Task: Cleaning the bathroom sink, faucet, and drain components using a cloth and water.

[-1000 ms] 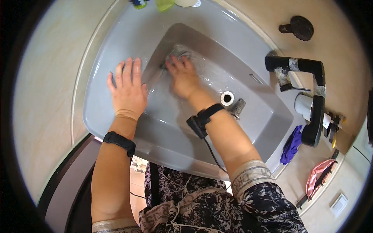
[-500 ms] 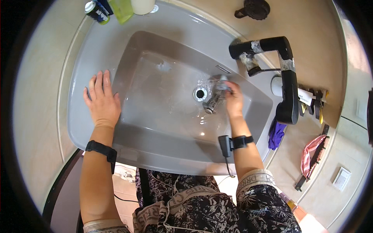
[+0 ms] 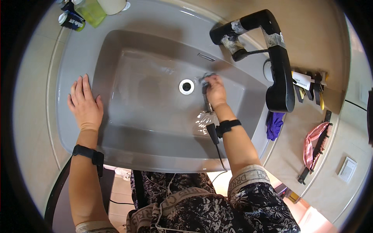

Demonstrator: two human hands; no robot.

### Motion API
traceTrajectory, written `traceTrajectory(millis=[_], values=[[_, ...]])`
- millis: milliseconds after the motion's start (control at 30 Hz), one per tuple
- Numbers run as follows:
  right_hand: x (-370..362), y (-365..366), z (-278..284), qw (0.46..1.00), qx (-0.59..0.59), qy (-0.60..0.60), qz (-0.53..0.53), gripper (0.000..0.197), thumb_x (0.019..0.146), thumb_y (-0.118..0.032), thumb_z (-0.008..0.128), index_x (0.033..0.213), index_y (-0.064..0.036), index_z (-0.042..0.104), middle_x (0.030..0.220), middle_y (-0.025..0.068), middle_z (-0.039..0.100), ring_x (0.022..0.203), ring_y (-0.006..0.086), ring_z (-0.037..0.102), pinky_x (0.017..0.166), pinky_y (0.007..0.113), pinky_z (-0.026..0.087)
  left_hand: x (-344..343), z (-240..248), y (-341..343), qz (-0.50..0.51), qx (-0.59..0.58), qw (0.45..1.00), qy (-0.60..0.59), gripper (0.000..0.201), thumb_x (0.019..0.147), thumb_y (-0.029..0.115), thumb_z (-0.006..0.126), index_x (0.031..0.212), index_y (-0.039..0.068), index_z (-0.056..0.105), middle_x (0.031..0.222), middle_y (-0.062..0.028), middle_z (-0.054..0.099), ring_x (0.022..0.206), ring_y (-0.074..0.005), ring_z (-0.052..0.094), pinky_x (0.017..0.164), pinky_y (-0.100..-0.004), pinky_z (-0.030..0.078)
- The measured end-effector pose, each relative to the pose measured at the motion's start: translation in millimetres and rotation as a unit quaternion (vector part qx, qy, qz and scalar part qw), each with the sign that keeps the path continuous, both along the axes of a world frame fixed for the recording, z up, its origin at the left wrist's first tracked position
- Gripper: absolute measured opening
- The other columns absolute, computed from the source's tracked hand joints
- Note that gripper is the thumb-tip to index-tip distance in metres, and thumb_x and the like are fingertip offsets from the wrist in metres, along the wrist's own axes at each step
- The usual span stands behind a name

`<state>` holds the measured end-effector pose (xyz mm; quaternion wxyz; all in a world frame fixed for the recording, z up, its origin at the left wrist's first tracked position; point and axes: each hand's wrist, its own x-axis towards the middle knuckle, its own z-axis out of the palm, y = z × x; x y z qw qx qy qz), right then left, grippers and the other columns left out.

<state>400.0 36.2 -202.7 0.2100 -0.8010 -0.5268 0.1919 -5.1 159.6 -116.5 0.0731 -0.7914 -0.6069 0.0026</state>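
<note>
1. Left hand (image 3: 86, 110): flat, palm down, on the sink's (image 3: 81, 54) left rim; fingers point away from the body, thumb apart, nothing grasped.
2. Right hand (image 3: 216, 92): inside the sink, fingers bent, grasping a blurred grey wad (image 3: 204, 81).
3. Wad: at the fingertips, just right of the drain (image 3: 186, 87).
4. Tube (image 3: 206, 100): beside the right hand.

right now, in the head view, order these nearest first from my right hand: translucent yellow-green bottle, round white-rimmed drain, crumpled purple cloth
1. Drain, just left of your right hand
2. Purple cloth, to its lower right
3. Yellow-green bottle, far upper left
</note>
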Motion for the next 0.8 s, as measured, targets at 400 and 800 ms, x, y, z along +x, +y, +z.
traceTrajectory(millis=[400, 800], values=[[28.1, -90.2, 37.0, 0.93, -0.314, 0.098, -0.161, 0.04, 0.074, -0.001, 0.06, 0.114, -0.0022, 0.059, 0.114, 0.0175, 0.06, 0.102, 0.0319, 0.061, 0.088, 0.036, 0.049, -0.8, 9.2, -0.4, 0.008, -0.012, 1.0, 0.014, 0.08, 0.078, 0.019, 0.066, 0.146, 0.013, 0.025, 0.145, -0.0067, 0.034, 0.135, -0.0253, 0.029, 0.108, -0.048, 0.024], [47.7, -87.5, 8.2, 0.926, -0.093, 0.265, -0.251, 0.048, 0.073, 0.003, 0.056, 0.12, -0.0014, 0.051, 0.122, 0.0215, 0.051, 0.111, 0.0379, 0.052, 0.098, 0.04, 0.043, 1.4, 6.2, 0.6, -0.008, 0.002, 1.0, -0.014, 0.079, 0.077, 0.019, 0.066, 0.146, 0.014, 0.027, 0.145, -0.0058, 0.035, 0.134, -0.0261, 0.03, 0.107, -0.0507, 0.024]])
